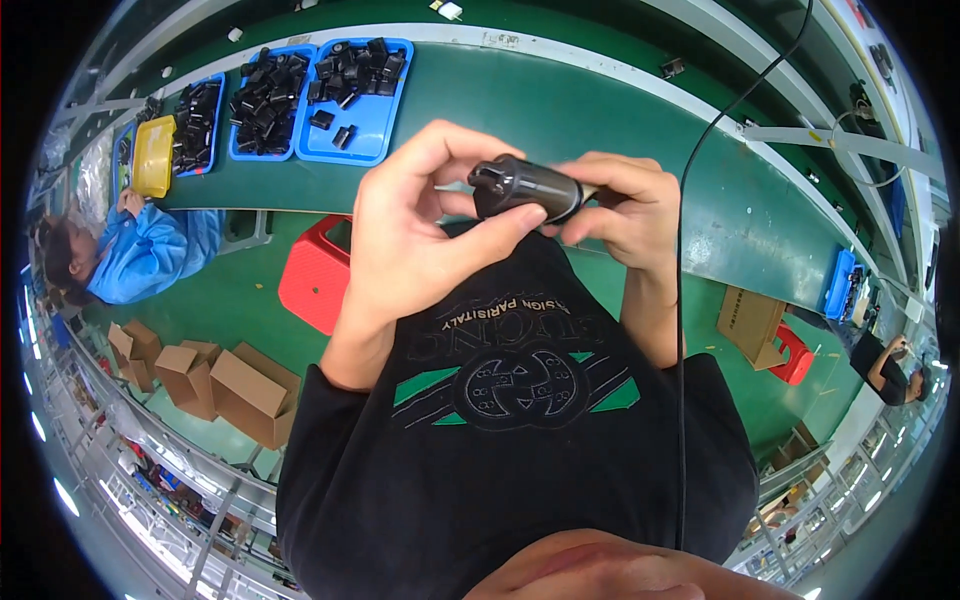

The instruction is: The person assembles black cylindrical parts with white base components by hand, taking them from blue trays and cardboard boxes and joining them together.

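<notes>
While left hand (405,225) curls round black part (528,188), right hand (638,205) pinches its end, by desk (480,105) near edge.

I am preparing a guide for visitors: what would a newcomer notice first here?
Probably the shiny black object in the left hand, near the centre, with the right hand at its right end. Then come blue trays of black parts on the table, upper left, and a red stool below them.
</notes>
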`<state>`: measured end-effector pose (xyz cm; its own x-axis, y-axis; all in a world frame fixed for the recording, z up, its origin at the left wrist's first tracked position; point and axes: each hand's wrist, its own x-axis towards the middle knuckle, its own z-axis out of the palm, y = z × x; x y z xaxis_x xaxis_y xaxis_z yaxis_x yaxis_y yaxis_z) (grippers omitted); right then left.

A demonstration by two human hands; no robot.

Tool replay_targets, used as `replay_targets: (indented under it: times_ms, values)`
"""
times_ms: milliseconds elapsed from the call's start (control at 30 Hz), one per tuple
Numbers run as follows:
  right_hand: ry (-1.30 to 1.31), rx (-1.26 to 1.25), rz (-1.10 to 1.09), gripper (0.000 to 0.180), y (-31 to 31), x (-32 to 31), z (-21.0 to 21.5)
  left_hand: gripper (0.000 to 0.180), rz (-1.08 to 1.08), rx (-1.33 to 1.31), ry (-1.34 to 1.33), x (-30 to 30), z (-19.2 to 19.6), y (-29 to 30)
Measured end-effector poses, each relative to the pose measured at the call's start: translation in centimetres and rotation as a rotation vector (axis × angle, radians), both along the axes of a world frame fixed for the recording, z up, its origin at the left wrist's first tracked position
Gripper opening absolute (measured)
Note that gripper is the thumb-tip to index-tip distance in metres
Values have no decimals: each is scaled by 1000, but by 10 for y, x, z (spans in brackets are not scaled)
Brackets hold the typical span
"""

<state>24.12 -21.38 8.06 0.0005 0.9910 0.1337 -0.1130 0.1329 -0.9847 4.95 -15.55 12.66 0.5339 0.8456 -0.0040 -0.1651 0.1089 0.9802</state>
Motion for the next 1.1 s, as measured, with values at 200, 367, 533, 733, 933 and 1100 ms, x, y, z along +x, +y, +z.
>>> replay_targets:
  times_ms: [200, 367, 533, 733, 933, 1100]
  values:
    - [-282, 52, 145, 20, 7, 6, -6, 34, -206, -260, 116, -16, -9, 14]
    - [-200, -138, 216, 20, 11, -1, -5, 37, -247, -263, 228, -24, -12, 15]
    - [-162, -241, 315, 20, 19, -1, -7, 36, -212, -305, 222, -24, -16, 12]
    - [-43, -397, 312, 20, 47, -22, -26, 34, -120, -358, 218, -34, -25, 35]
    - [-1, -427, 252, 24, 103, -47, -90, 35, 48, -386, 187, -52, -105, 86]
    - [-3, -526, 310, 32, 143, -39, -153, 48, 110, -548, 274, -61, -162, 94]
